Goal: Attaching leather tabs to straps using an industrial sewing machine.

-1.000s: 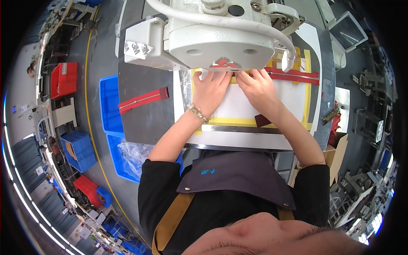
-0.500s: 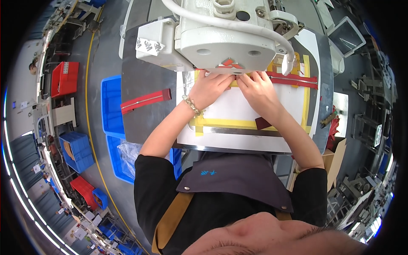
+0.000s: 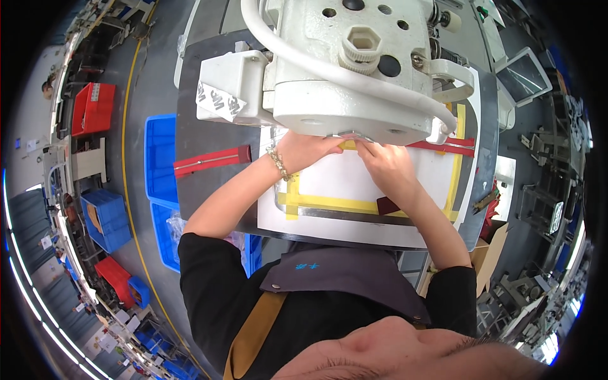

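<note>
Landmark: white sewing machine head [image 3: 354, 69], over the grey surface [image 3: 209, 190].

Far left of the machine, off the surface: blue bins [image 3: 159, 158]. Left of the machine, flat on the surface: red strip [image 3: 212, 161], well apart from both hands.

Below the machine: white template panel [image 3: 354, 190] edged with yellow tape [image 3: 335, 204].

Left hand [image 3: 304, 151] lay at the machine's lower edge, fingers flat on the panel; beaded bracelet [image 3: 277, 163] at the wrist. Right hand [image 3: 383, 163] just beside it, fingertips under the machine. Grip of both hands: pressing rather than clasping, probably; the fingertips were partly hidden.

Right of the hands: red strip piece [image 3: 443, 145] running out from beneath the machine.
</note>
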Motion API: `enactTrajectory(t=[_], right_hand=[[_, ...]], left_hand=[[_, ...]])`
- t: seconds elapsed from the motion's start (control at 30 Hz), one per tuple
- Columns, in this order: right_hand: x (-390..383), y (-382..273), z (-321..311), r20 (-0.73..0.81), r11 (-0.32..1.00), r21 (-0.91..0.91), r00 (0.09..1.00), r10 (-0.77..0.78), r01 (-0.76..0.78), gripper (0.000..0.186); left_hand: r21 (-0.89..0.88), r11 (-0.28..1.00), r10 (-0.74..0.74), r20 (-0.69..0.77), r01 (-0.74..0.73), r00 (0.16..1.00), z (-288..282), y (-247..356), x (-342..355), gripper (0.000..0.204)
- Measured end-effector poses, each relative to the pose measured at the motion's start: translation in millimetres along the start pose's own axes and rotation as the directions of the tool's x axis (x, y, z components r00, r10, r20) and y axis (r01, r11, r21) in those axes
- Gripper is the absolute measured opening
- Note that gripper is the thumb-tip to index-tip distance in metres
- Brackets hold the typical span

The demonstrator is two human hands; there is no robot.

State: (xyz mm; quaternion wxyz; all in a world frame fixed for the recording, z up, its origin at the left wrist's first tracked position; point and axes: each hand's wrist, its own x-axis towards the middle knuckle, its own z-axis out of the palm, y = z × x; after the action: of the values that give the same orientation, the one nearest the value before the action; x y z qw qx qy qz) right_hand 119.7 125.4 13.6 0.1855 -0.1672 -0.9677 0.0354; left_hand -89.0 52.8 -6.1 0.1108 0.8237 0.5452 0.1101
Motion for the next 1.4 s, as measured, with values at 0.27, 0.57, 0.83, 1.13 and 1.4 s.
enactTrajectory(t=[0.27,0.57,0.83,1.13,1.4], right_hand=[[4.8,2.8,-2.5,0.027,1.000,0.001,1.000,0.002,-0.002,0.014],[6.4,0.7,-4.1,0.001,1.000,-0.001,1.000,-0.008,0.008,0.012],[2.8,-0.7,-0.2,-0.028,0.999,-0.038,0.999,0.020,-0.021,0.016],[-3.5,1.2,1.1,-0.042,0.988,0.115,0.993,0.106,-0.101,0.027],[-4.0,2.5,1.9,-0.088,0.985,0.149,0.991,0.103,-0.089,0.030]], left_hand=[[-0.098,0.988,-0.092,0.268,0.122,0.959,-23.5,3.4,10.3,0.044],[-0.089,0.995,0.027,-0.135,-0.039,0.990,0.5,2.4,2.4,0.043],[0.029,0.998,0.068,-0.348,-0.062,0.935,4.5,8.8,0.8,0.031],[-0.056,0.996,-0.088,-0.459,0.070,0.884,13.0,16.3,-13.7,0.032],[0.015,1.000,-0.007,-0.431,0.015,0.902,17.5,17.9,-4.1,0.024]])
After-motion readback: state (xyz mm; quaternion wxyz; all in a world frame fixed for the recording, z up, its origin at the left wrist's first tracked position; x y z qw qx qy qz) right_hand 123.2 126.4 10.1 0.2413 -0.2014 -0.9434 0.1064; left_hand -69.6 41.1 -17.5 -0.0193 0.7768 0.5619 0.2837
